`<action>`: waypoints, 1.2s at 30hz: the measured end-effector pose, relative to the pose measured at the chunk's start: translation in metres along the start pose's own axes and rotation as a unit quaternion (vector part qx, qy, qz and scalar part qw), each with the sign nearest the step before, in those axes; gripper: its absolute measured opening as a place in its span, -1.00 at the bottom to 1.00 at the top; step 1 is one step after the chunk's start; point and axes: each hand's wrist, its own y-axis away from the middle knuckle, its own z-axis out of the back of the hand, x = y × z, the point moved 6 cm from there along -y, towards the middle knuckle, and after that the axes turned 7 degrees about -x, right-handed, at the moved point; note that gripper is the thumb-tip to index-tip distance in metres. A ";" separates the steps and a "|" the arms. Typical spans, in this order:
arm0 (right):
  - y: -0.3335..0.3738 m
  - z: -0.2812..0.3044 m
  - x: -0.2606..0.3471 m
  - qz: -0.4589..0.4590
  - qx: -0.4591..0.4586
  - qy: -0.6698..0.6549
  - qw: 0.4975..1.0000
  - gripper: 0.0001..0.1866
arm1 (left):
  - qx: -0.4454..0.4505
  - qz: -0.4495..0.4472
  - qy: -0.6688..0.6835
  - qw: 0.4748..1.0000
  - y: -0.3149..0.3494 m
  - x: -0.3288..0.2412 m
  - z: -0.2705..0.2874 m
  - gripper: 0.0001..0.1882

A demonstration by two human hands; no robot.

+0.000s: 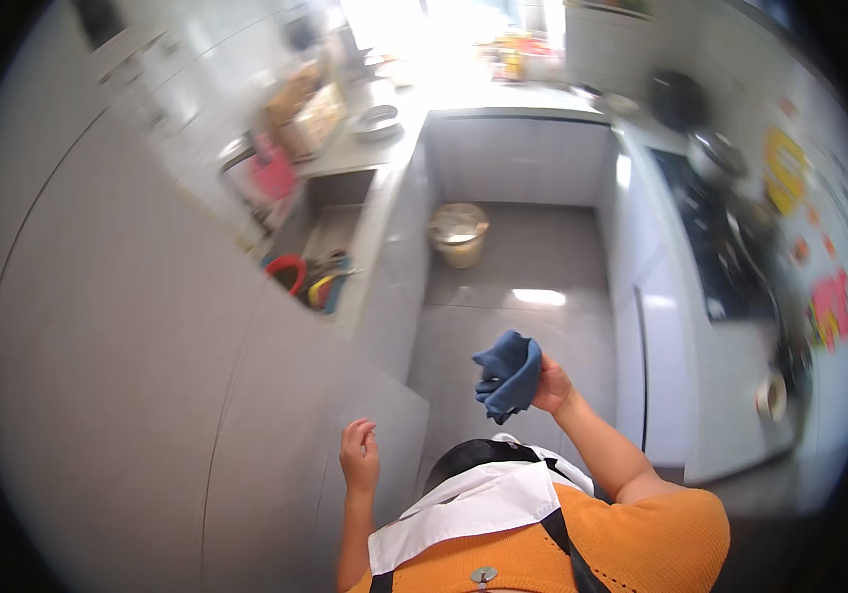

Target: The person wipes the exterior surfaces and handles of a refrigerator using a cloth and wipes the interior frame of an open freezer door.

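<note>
A crumpled blue cloth hangs in front of my body, its folds bunched loosely. My right hand is closed on its right side, with the fingertips partly hidden behind the fabric. My left hand is raised beside the grey-white cabinet front at my left, fingers loosely curled in. Nothing shows in that hand, and it is apart from the cloth.
Counters run along both sides and the far end. A sink with a red bowl lies left, a black cooktop right. A lined bin stands on the tiled floor. A tape roll sits on the right counter.
</note>
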 end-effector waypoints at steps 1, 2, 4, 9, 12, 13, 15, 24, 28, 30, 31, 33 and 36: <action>0.025 0.009 0.006 0.059 -0.035 -0.024 0.997 -0.45 | 0.018 -0.040 -0.010 0.999 -0.006 -0.003 -0.007 -0.83; 0.054 0.019 0.004 0.116 -0.074 -0.052 0.989 -0.46 | 0.037 -0.039 0.024 0.998 -0.007 -0.002 -0.011 -0.83; 0.119 0.042 -0.002 0.214 -0.144 -0.087 0.962 -0.47 | 0.079 -0.028 0.100 0.991 -0.005 -0.003 -0.025 -0.82; 0.249 0.083 -0.056 0.385 -0.244 -0.133 0.880 -0.53 | 0.216 -0.045 0.151 0.964 0.016 -0.009 -0.054 -0.82; 0.277 0.055 -0.094 0.434 -0.248 -0.152 0.853 -0.51 | 0.279 -0.056 0.187 0.940 0.020 -0.012 -0.065 -0.82; 0.288 0.034 -0.095 0.447 -0.229 -0.148 0.852 -0.51 | 0.296 -0.058 0.209 0.930 0.028 -0.018 -0.076 -0.83; 0.307 0.045 -0.099 0.463 -0.235 -0.162 0.839 -0.47 | 0.332 -0.057 0.220 0.915 0.046 -0.030 -0.095 -0.84; 0.407 -0.052 -0.115 0.588 -0.281 -0.098 0.752 -0.45 | 0.491 -0.070 0.253 0.831 0.154 -0.098 -0.156 -0.86; 0.496 -0.101 -0.142 0.720 -0.416 0.223 0.509 -0.56 | 0.540 -0.117 0.271 0.789 0.210 -0.191 -0.161 -0.85; 0.539 -0.123 -0.174 0.704 -0.538 0.439 0.149 -0.64 | 0.557 -0.165 0.297 0.758 0.233 -0.241 -0.160 -0.85; 0.548 -0.120 -0.187 0.719 -0.533 0.426 0.133 -0.66 | 0.557 -0.160 0.325 0.748 0.243 -0.266 -0.163 -0.84; 0.557 -0.122 -0.199 0.699 -0.536 0.467 0.085 -0.69 | 0.549 -0.179 0.373 0.726 0.261 -0.304 -0.176 -0.84; 0.536 -0.195 -0.173 0.585 -0.495 0.624 -0.153 -0.63 | 0.493 -0.230 0.427 0.722 0.248 -0.362 -0.156 -0.84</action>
